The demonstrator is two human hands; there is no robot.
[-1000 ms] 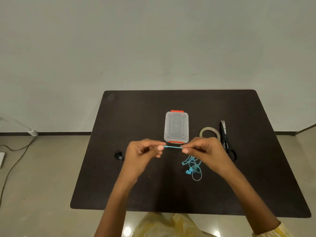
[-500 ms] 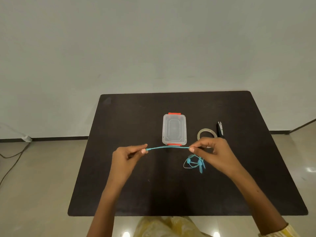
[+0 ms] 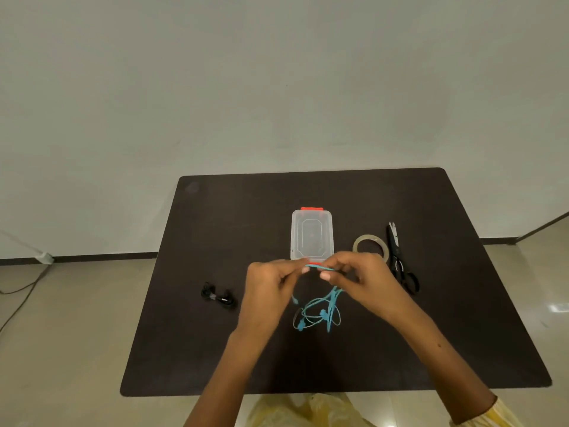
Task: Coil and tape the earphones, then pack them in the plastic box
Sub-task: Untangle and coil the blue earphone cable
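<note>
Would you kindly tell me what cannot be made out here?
Head view only:
- Round clear tape roll: near edge hidden behind right hand.
- Blue earphone cable: stretch inside left hand hidden.
- Small black bundle: too small to identify.
- Clear plastic box: contents unclear.

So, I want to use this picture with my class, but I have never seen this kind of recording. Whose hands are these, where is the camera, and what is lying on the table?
There is no machine here. The camera sits on a person's head and looks forward and down, so you see their own two bare hands from above. The left hand and the right hand pinch a short stretch of the blue earphones cable between them, while the rest hangs in loose loops onto the dark table. Just beyond the hands lies a clear plastic box with orange clips, its lid on. To its right lie a roll of tape and black scissors. On the left lies a second pair, the black earphones, bundled up.
</note>
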